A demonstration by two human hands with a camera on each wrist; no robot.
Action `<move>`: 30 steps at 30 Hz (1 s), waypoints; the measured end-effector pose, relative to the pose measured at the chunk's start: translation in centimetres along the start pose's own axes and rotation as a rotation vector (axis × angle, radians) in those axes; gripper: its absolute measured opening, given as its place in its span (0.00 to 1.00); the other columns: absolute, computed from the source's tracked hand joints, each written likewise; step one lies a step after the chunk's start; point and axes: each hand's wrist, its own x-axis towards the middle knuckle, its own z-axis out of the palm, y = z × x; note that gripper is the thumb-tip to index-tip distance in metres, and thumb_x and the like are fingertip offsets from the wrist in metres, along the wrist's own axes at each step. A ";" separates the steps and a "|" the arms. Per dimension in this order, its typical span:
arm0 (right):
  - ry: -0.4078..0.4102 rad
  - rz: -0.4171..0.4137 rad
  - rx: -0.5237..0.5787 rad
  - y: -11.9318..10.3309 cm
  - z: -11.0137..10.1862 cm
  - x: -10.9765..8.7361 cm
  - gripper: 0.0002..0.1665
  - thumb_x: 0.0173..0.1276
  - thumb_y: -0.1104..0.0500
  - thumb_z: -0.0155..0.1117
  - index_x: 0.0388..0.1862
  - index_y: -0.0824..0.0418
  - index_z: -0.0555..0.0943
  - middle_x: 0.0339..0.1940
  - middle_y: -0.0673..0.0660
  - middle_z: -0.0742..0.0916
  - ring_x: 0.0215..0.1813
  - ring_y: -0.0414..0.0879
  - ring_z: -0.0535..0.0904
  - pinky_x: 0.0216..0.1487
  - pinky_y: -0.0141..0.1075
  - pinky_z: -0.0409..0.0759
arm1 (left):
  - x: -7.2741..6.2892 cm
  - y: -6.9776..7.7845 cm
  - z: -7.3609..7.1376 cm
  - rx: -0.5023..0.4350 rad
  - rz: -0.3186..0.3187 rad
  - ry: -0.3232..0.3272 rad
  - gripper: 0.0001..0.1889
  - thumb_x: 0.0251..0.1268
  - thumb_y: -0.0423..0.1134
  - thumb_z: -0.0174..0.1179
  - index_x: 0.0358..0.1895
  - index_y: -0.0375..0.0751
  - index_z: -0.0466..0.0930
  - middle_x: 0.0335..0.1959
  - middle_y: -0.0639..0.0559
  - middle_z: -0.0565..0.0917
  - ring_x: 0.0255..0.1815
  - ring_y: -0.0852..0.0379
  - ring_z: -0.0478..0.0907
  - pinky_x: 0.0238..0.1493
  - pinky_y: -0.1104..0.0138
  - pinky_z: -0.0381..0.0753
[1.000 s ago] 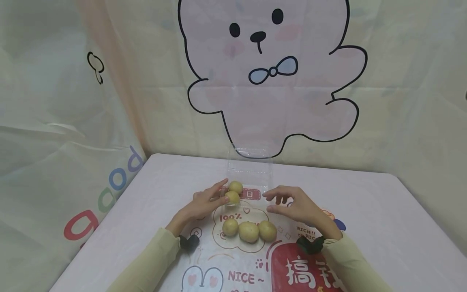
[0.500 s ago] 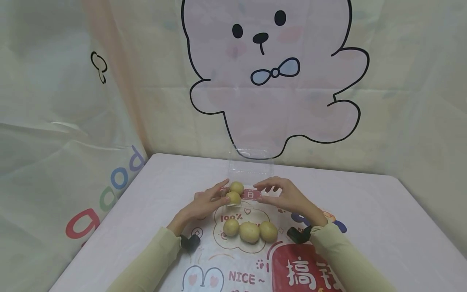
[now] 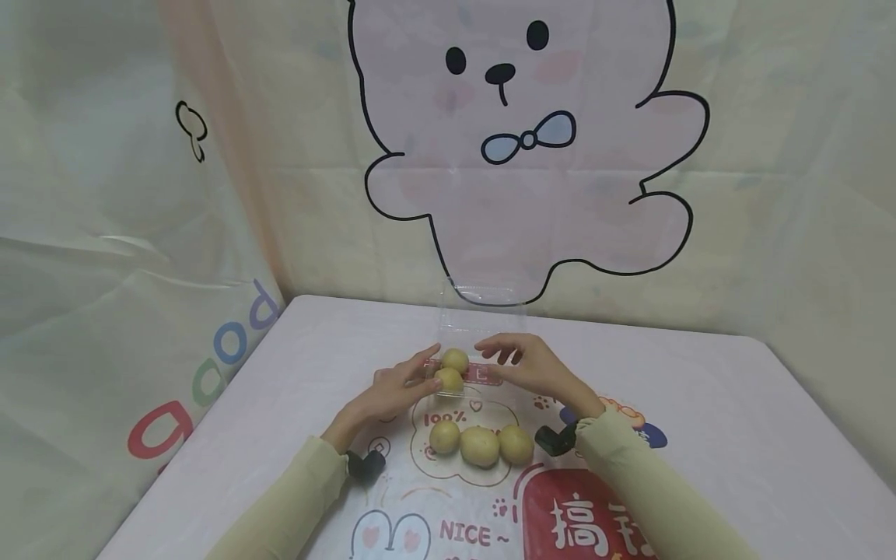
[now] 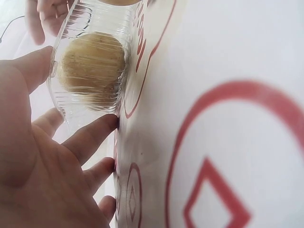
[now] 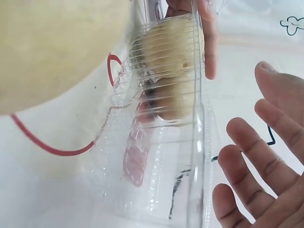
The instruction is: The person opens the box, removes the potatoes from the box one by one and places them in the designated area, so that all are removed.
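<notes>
A clear plastic clamshell box (image 5: pixel 197 152) lies on the table with its lid (image 3: pixel 483 311) raised at the back. Two yellowish potatoes sit one behind the other at its left end: a front potato (image 3: pixel 449 379) and a rear potato (image 3: pixel 455 359). My left hand (image 3: pixel 395 389) rests against the box's left side, thumb at the rim and fingers spread along the wall. Over the right part of the box hovers my right hand (image 3: pixel 535 365), fingers loosely bent around nothing. In the right wrist view its fingertips (image 5: pixel 228 156) face the box's rim.
In front of the box lie three more potatoes in a row: a left one (image 3: pixel 444 437), a middle one (image 3: pixel 480 446) and a right one (image 3: pixel 516 444). A printed white cloth (image 3: pixel 336 327) covers the table. Behind it hangs a bear-print curtain (image 3: pixel 581 202).
My right hand has moved left and slightly back, from beside the box to over its right part. The left hand and the potatoes have stayed in place.
</notes>
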 end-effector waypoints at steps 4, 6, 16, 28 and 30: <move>-0.010 0.036 0.006 0.0 0.0 0.6 0.21 0.65 0.56 0.74 0.58 0.54 0.86 0.50 0.61 0.91 0.41 0.43 0.82 0.41 0.34 0.80 | 0.0 0.0 0.0 0.011 0.003 0.004 0.37 0.74 0.64 0.52 0.82 0.67 0.51 0.74 0.48 0.74 0.80 0.40 0.63 0.79 0.36 0.39; -0.015 0.040 0.005 0.1 0.0 0.8 0.21 0.66 0.56 0.74 0.58 0.54 0.85 0.50 0.62 0.90 0.41 0.44 0.82 0.40 0.34 0.80 | 0.0 0.0 0.0 0.013 0.000 0.002 0.37 0.74 0.64 0.52 0.82 0.67 0.51 0.74 0.47 0.74 0.80 0.40 0.63 0.79 0.36 0.39; -0.035 0.059 0.011 0.7 0.5 1.8 0.23 0.65 0.58 0.74 0.59 0.57 0.84 0.53 0.64 0.89 0.42 0.46 0.83 0.40 0.35 0.81 | 0.0 -0.1 0.0 0.016 0.004 -0.001 0.37 0.74 0.66 0.51 0.82 0.70 0.50 0.74 0.51 0.74 0.81 0.43 0.61 0.80 0.37 0.38; -0.066 0.043 0.023 0.8 0.7 2.8 0.23 0.64 0.60 0.75 0.59 0.59 0.84 0.53 0.65 0.89 0.40 0.46 0.84 0.38 0.35 0.81 | 0.0 -0.1 -0.1 0.021 0.009 0.000 0.37 0.74 0.65 0.52 0.82 0.69 0.50 0.74 0.50 0.74 0.80 0.43 0.63 0.80 0.36 0.39; -0.091 0.045 0.041 0.6 0.8 2.9 0.24 0.64 0.59 0.75 0.59 0.60 0.84 0.52 0.65 0.89 0.41 0.46 0.84 0.38 0.36 0.81 | 0.1 -0.1 -0.1 0.023 0.012 0.000 0.37 0.74 0.65 0.52 0.82 0.68 0.50 0.74 0.50 0.74 0.80 0.42 0.62 0.79 0.36 0.39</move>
